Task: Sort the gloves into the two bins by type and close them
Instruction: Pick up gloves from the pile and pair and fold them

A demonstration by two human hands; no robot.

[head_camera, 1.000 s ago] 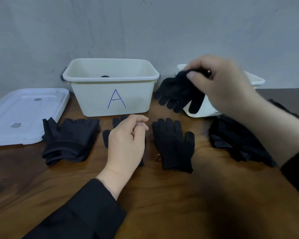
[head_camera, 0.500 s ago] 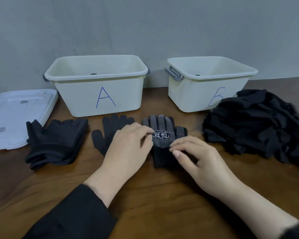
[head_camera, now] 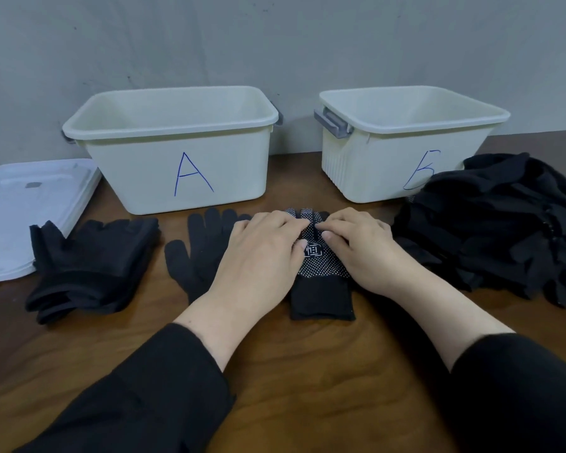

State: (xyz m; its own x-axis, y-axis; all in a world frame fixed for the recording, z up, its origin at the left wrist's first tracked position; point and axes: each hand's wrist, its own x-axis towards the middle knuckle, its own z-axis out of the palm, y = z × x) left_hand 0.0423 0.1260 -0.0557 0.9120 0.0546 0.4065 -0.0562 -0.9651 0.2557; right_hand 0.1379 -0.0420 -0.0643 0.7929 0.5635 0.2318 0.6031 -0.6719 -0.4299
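Note:
A black glove with white grip dots point(head_camera: 321, 289) lies flat on the wooden table in front of the two bins, cuff toward me. My left hand point(head_camera: 262, 256) and my right hand point(head_camera: 360, 250) both rest on it, fingertips pressing its finger part from either side. A plain black glove point(head_camera: 196, 250) lies just left of it, partly under my left wrist. White bin A point(head_camera: 177, 168) stands behind on the left and white bin B point(head_camera: 389, 152) on the right, both without lids. A big pile of black gloves point(head_camera: 497, 230) sits at the right.
A stack of black fingerless gloves point(head_camera: 89, 266) lies left of the plain glove. White bin lids point(head_camera: 23, 207) are stacked at the far left table edge. A grey wall stands right behind the bins.
My right hand brought a glove down from near bin B onto the table. Both hands then slid forward over the dotted glove onto its fingers.

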